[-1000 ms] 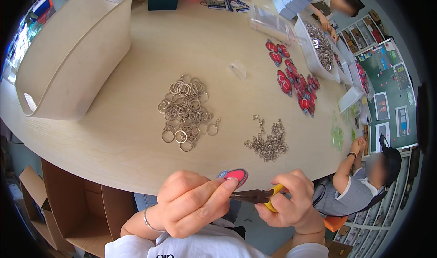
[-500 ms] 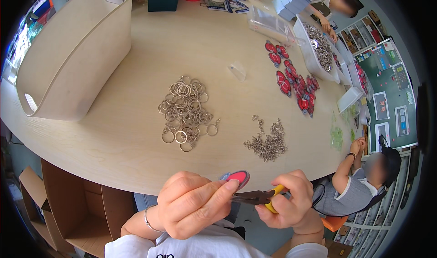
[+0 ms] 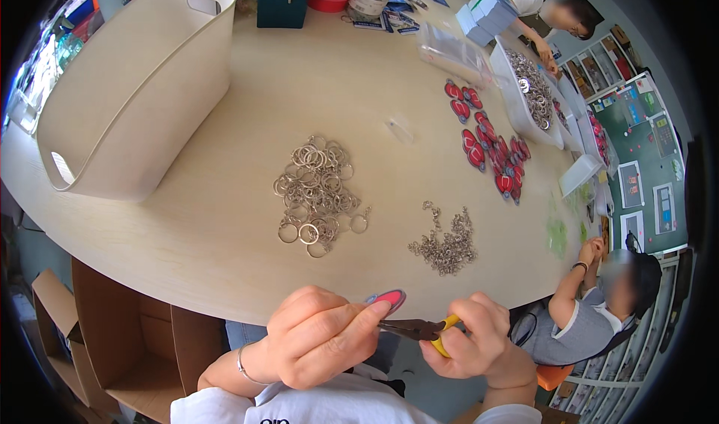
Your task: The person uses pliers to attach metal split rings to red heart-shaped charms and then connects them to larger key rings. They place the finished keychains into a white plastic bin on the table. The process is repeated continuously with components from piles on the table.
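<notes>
- Pale wood-grain bench fills most of my view; white tub on its left, green board and a seated co-worker off to the right.
- Left hand: thumb and forefinger pressed together, pinching a red charm with a grey rim. Charm sits just over the near edge of the bench, tilted, partly covered by my thumb.
- Right hand: fingers curled around the yellow handles of the pliers. Dark jaws point left, tips right at my left thumb. Can't tell what they grip, if anything; the tips are hidden there.
- Beyond my hands: keyring heap to the left, small link pile to the right, loose red charms farther out.
- Risk 1: pliers slip and nip the thumb. Cause: tips that close to skin, poor sightline.
- Risk 2: charm twists or drops off the bench edge. Cause: pinch covers only part of it, so any pull from the pliers would lever it.
- Risk 3: scratched or bent charm, if the jaws bite its rim.
- Risk 4: a small part could spring away if squeezed off-centre.
</notes>
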Demonstrator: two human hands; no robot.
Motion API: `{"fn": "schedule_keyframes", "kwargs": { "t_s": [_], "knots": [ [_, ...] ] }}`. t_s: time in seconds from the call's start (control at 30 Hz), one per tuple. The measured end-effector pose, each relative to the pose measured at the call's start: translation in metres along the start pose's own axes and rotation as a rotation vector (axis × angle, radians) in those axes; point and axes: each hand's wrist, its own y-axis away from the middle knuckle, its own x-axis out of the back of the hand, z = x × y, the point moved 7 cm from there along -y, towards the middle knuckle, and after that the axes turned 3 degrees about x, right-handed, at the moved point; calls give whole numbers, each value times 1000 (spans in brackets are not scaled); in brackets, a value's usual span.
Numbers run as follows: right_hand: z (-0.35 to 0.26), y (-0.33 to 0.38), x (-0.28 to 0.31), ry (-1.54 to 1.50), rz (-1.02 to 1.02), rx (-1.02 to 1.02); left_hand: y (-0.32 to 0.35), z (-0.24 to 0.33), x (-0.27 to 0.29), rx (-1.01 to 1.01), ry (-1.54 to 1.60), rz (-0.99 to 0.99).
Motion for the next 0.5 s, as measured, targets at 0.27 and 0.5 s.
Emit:
{"fn": "schedule_keyframes", "kwargs": {
  "t_s": [0.27, 0.5],
  "knots": [
    [49, -58, -47, -400, -58, -210, -23, -34, 81, 174, -644, -70],
    [143, -109, -138, -421, -128, -609, -123, -111, 208, 348, -1151, -32]
  ]
}}
